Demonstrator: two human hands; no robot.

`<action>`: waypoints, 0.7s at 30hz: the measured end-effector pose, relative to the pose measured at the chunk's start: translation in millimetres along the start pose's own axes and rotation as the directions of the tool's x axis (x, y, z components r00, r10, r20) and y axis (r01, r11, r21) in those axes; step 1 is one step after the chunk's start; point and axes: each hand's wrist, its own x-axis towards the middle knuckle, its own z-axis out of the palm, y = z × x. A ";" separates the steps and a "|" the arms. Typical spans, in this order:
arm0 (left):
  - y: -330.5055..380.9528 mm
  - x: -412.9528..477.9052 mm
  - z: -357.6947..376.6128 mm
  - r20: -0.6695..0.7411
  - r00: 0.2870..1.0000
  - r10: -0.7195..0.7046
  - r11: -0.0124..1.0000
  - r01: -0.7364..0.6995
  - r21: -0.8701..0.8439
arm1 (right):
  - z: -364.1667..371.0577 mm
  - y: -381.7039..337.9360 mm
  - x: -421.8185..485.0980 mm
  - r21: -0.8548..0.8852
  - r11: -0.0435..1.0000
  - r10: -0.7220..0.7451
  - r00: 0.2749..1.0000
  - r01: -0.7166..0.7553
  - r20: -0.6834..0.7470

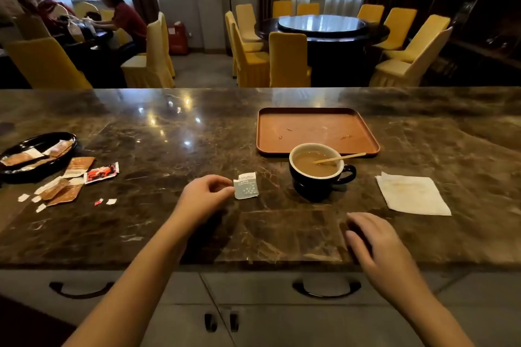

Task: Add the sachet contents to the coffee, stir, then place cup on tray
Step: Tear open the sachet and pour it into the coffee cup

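Marble counter [141, 135], one orange tray [315, 127], one dark cup [315, 183] of coffee just in front of it, one stir stick [341, 158] inside. Two hands: left hand [203, 197] pinching one torn sachet [246, 186], right hand [375, 245] loose, holding nothing.

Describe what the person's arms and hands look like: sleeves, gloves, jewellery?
Both forearms are bare as far as the picture shows, with no sleeves in view. The left hand and right hand wear no gloves, and no rings, watch or bracelet show.
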 end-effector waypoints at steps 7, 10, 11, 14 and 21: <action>-0.7 34.9 31.0 -0.054 0.998 -0.017 0.896 0.039 0.442 | 28.3 -0.5 7.4 -0.242 0.970 0.002 0.999 0.007 0.035; -4.5 37.6 35.2 -0.075 0.997 -0.004 0.899 0.037 0.436 | 31.2 0.7 6.8 -0.301 0.954 -0.015 1.000 0.009 -0.020; -5.1 38.4 36.1 -0.078 0.997 0.001 0.912 0.031 0.408 | 32.3 1.2 6.6 -0.312 0.950 -0.023 0.999 0.013 -0.027; -4.6 39.0 36.6 -0.091 0.996 0.013 0.958 0.014 0.286 | 33.3 0.0 5.9 -0.321 0.947 -0.041 0.997 0.018 -0.062; 4.6 19.5 39.0 -0.139 0.989 0.057 0.992 -0.071 -0.100 | 39.0 4.0 4.3 -0.288 0.957 -0.069 0.993 0.039 -0.096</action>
